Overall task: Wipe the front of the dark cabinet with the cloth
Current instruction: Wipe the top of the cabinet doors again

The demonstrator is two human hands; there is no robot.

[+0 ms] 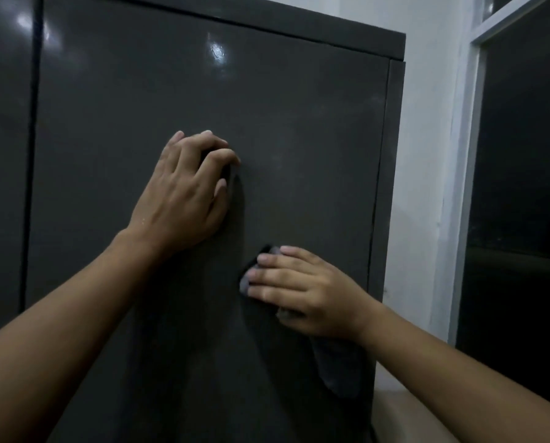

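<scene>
The dark grey cabinet (299, 123) fills most of the view, its glossy door front facing me. My right hand (302, 295) presses a grey cloth (339, 369) flat against the lower right part of the door with straight fingers. A bit of cloth shows past the fingertips and a loose end hangs below the wrist. My left hand (187, 193) rests higher up near the door's middle, palm heel and bent fingertips touching the surface, with nothing in it.
A second dark door panel (2, 155) adjoins at the left across a vertical gap. A white wall (427, 155) stands right of the cabinet, then a window frame (471, 155) with dark glass. A pale ledge (395, 410) lies at the bottom right.
</scene>
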